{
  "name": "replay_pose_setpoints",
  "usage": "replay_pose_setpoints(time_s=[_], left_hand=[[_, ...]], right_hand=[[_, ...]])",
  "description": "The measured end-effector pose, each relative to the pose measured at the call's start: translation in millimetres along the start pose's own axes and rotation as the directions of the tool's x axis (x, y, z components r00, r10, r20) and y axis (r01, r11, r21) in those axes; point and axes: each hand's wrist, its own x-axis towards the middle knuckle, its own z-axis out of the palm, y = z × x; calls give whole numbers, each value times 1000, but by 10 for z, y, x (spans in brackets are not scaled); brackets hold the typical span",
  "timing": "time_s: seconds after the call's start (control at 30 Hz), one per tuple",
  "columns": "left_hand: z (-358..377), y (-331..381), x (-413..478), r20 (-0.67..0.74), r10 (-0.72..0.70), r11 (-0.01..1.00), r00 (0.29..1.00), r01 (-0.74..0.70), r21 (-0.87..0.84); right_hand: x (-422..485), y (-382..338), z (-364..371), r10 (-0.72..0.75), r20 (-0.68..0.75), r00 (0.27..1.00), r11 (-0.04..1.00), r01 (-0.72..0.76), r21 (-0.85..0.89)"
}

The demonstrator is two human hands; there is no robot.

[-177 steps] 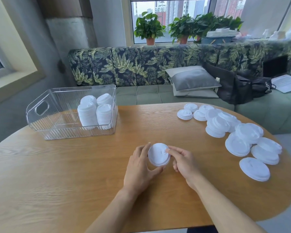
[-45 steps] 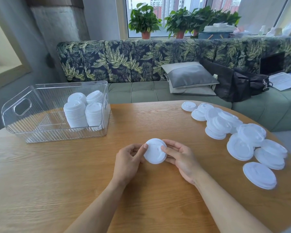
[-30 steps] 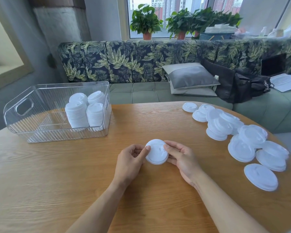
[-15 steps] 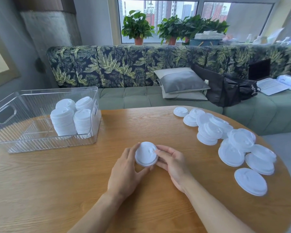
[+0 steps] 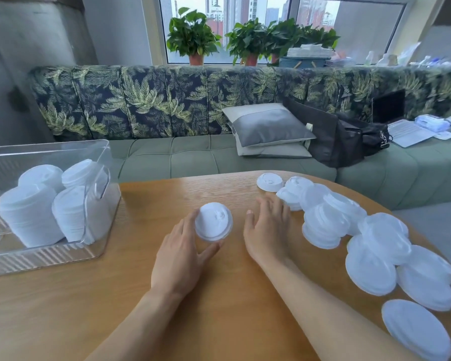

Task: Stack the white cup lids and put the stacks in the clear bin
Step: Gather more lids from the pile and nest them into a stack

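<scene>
My left hand (image 5: 181, 252) grips a short stack of small white cup lids (image 5: 213, 222) at the middle of the wooden table (image 5: 141, 295), thumb and fingers curled round its edge. My right hand (image 5: 268, 230) hovers beside it with fingers stretched toward the loose lids (image 5: 328, 220) on the right, holding nothing. More large lids (image 5: 375, 259) lie scattered down the table's right side. The clear bin (image 5: 50, 254) at the left holds several tall lid stacks (image 5: 29, 212).
A single small lid (image 5: 270, 181) lies at the table's far edge. Behind the table runs a green sofa (image 5: 193, 157) with leaf-print back, a grey pillow, a black bag and a laptop. Potted plants stand on the window sill.
My right hand has let go of the lid stack and moved right toward the loose lids. My left hand alone keeps hold of the stack. The camera has swung rightward.
</scene>
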Motion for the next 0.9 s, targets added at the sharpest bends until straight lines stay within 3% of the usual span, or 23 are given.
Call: replay_pose_setpoints(time_s=[0.1, 0.3, 0.5, 0.6, 0.7, 0.8, 0.9], left_hand=[[123, -49, 201, 10, 37, 999, 999, -38, 25], [261, -135, 442, -27, 86, 996, 996, -85, 14], [289, -173, 467, -42, 130, 992, 991, -130, -1], [279, -163, 468, -42, 141, 990, 989, -141, 4], [243, -121, 457, -50, 135, 991, 990, -134, 22], [186, -59, 423, -79, 122, 991, 989, -118, 56], [135, -10, 330, -122, 95, 994, 988, -87, 67]], right_hand=[[431, 47, 189, -29, 14, 999, 985, 31, -172], [1084, 168, 473, 20, 60, 998, 946, 0, -325], [1460, 257, 571, 252, 77, 965, 803, -164, -572], [1464, 238, 565, 226, 48, 973, 795, -156, -587], [1361, 152, 530, 112, 38, 993, 893, -84, -441], [1181, 38, 444, 47, 35, 998, 998, -46, -39], [897, -16, 354, 121, 36, 992, 934, -126, 335]])
